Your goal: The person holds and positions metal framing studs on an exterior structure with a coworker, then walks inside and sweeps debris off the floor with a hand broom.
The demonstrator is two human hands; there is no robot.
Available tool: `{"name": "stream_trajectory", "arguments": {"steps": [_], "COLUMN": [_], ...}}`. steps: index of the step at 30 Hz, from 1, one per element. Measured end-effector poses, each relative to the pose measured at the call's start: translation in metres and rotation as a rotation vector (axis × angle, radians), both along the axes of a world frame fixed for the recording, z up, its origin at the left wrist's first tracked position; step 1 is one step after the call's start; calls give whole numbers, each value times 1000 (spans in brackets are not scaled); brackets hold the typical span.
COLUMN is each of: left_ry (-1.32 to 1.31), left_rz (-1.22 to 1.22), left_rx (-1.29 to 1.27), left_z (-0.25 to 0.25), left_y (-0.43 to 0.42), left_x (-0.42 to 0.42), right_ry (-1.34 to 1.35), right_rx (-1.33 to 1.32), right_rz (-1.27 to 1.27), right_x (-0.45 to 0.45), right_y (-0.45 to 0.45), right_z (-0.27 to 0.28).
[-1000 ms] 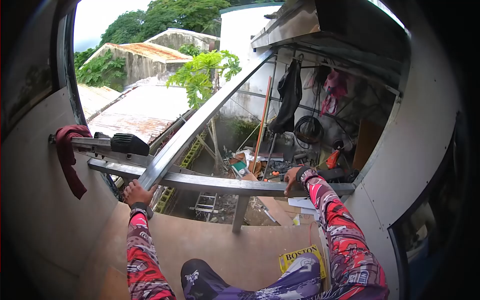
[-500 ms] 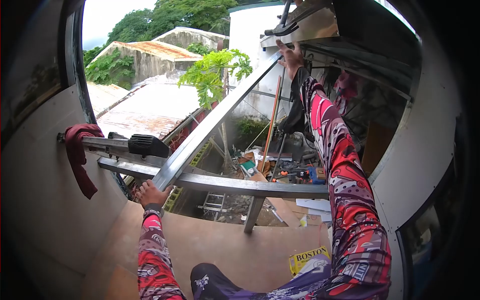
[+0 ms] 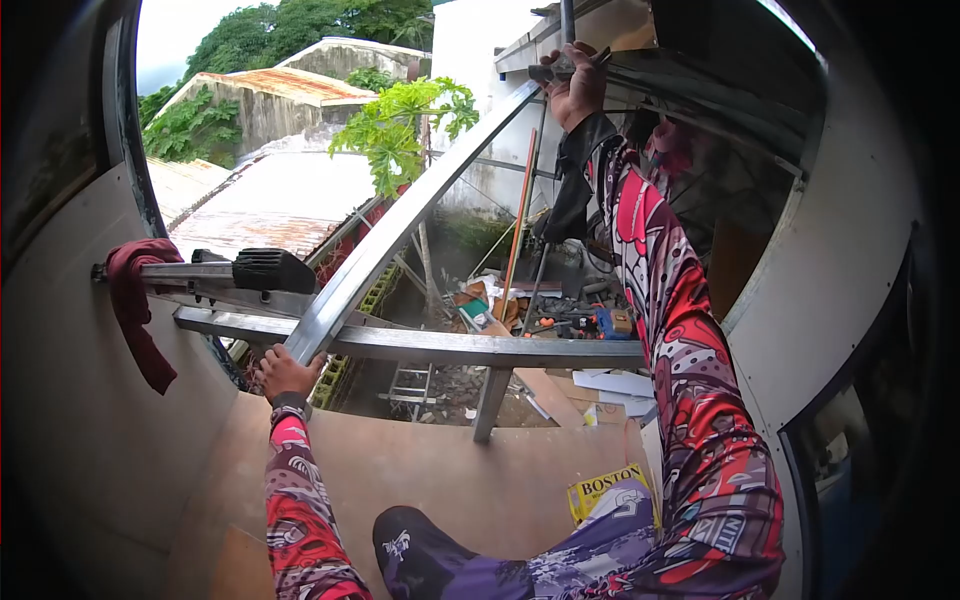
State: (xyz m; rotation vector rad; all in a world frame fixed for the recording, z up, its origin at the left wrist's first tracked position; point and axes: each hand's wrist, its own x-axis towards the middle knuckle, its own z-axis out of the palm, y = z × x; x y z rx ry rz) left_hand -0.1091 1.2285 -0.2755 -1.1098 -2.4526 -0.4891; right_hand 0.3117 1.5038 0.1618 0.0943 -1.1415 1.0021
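My left hand (image 3: 288, 373) is wrapped round the near end of a long metal bar (image 3: 400, 225), where it rests on a horizontal metal beam (image 3: 430, 345). The bar slants away up to the right. My right hand (image 3: 577, 88) is raised near the bar's far end, its fingers closed round the head of a hammer (image 3: 552, 70). The hammer's handle points upward and runs out of the top of the view.
A ladder (image 3: 225, 272) with a dark red cloth (image 3: 130, 300) over it is at the left. A yellow BOSTON box (image 3: 605, 487) lies beside my leg on the wooden floor (image 3: 400, 470). Tools and debris lie below, beyond the beam.
My right hand has risen from the beam to the bar's far end and closed on the hammer, which hung above it half a second ago. My left hand stays on the bar.
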Motion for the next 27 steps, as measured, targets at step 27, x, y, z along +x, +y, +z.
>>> {"name": "stream_trajectory", "arguments": {"steps": [27], "left_ry": [-19], "left_rz": [15], "left_rx": [-103], "left_z": [15], "left_y": [1], "left_x": [18], "right_ry": [-1286], "right_rx": [-177], "right_rz": [-1088], "right_x": [216], "right_y": [-73], "right_z": [-428]}}
